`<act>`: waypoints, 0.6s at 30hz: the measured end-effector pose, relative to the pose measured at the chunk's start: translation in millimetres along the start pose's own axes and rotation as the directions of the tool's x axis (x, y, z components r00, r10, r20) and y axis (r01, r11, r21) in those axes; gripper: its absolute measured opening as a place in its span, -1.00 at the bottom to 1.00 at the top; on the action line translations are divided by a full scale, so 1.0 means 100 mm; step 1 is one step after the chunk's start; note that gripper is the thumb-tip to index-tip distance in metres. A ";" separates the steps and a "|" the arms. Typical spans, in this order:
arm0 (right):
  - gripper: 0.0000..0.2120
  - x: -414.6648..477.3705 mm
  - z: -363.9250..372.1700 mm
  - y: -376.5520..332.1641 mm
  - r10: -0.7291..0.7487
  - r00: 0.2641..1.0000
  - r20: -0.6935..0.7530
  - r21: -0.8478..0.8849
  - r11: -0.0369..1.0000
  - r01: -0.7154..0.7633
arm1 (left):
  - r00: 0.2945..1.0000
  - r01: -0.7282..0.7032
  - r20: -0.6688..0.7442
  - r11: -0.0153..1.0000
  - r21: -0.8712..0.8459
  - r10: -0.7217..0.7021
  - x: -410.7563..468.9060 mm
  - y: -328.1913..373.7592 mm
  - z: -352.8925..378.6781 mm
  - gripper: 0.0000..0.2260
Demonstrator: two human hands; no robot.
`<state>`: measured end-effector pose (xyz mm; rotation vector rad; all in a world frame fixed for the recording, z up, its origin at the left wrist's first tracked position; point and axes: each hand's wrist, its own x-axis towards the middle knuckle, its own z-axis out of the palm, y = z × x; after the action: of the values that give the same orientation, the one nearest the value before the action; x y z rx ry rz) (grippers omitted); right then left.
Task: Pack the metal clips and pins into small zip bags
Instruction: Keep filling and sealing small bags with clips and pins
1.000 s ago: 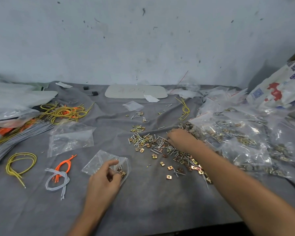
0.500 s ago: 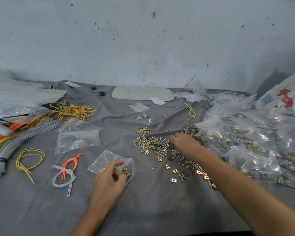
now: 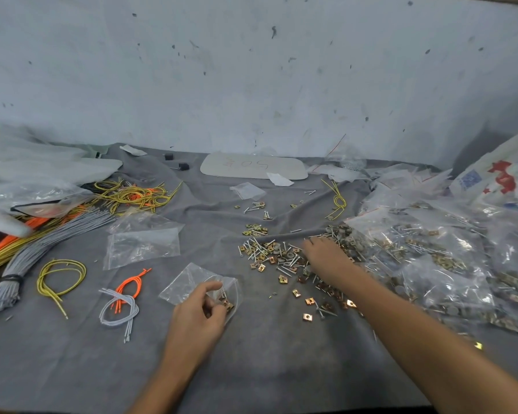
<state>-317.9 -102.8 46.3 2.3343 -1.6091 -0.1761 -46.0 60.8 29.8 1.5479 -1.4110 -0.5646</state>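
Left hand [image 3: 196, 316]: grip pinches the zip bag [image 3: 192, 282] at its mouth — so it gapes for loading.
Right hand [image 3: 326, 253]: grip spread flat, holding nothing — apparently raking.
Clips and pins [image 3: 277, 259]: loose pile mid-surface, under the right fingertips.

Wall [image 3: 251, 70]: pale blue-white, matt, flecked with dark marks and scuffs, spanning the full width behind the cloth [image 3: 266, 363]. Cloth: grey, creased, meeting the wall along its far edge. Lighting: even and diffuse; darker shade at the far right corner
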 end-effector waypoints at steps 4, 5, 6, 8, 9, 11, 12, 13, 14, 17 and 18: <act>-0.78 -0.02 0.00 0.01 0.003 1.000 -0.012 -0.007 1.000 -0.003 | 1.000 -0.004 -0.003 1.000 0.006 0.004 0.00 0.01 -0.01 -0.70; -0.79 -0.03 -0.03 0.03 0.008 1.000 -0.022 0.011 1.000 -0.008 | 1.000 -0.004 -0.005 1.000 0.005 0.004 0.00 0.01 -0.01 -0.71; -0.81 -0.03 -0.08 0.03 0.022 0.999 -0.039 0.052 0.998 -0.020 | 1.000 -0.002 -0.006 1.000 0.004 0.002 0.01 0.01 -0.01 -0.71; -0.83 -0.05 -0.23 0.00 0.063 0.994 -0.092 0.199 0.979 -0.043 | 1.000 0.002 -0.005 1.000 0.008 -0.002 0.01 0.01 -0.01 -0.71; -0.83 -0.09 -0.31 -0.05 0.096 0.987 -0.129 0.320 0.946 -0.050 | 1.000 0.002 -0.004 1.000 0.012 -0.002 0.01 0.01 -0.01 -0.71; -0.79 -0.21 -0.50 -0.26 0.177 0.968 -0.176 0.591 0.806 -0.040 | 1.000 -0.001 -0.004 1.000 0.013 0.001 0.01 0.02 -0.01 -0.71; -0.78 -0.29 -0.57 -0.41 0.204 0.960 -0.192 0.695 0.719 -0.014 | 1.000 -0.002 -0.002 1.000 0.015 0.002 0.00 0.02 -0.01 -0.71; -0.80 -0.39 -0.61 -0.57 0.225 0.953 -0.204 0.776 0.630 0.017 | 1.000 -0.001 0.000 1.000 0.017 0.001 0.00 0.03 -0.01 -0.71; -0.83 -0.48 -0.62 -0.75 0.247 0.948 -0.202 0.847 0.531 0.042 | 1.000 0.001 0.001 1.000 0.016 -0.001 0.00 0.03 -0.01 -0.71; -0.85 -0.76 -0.55 -1.25 0.301 0.942 -0.148 0.964 0.258 0.069 | 1.000 -0.005 -0.003 1.000 0.007 0.005 -0.01 0.04 -0.02 -0.71; -0.85 -0.81 -0.51 -1.39 0.302 0.943 -0.142 0.972 0.224 0.075 | 1.000 -0.012 -0.003 1.000 0.011 0.012 -0.01 0.04 -0.03 -0.71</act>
<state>-210.1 27.1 45.4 2.6847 -1.9808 1.7034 -46.0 63.1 34.0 1.5474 -1.4219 -0.5478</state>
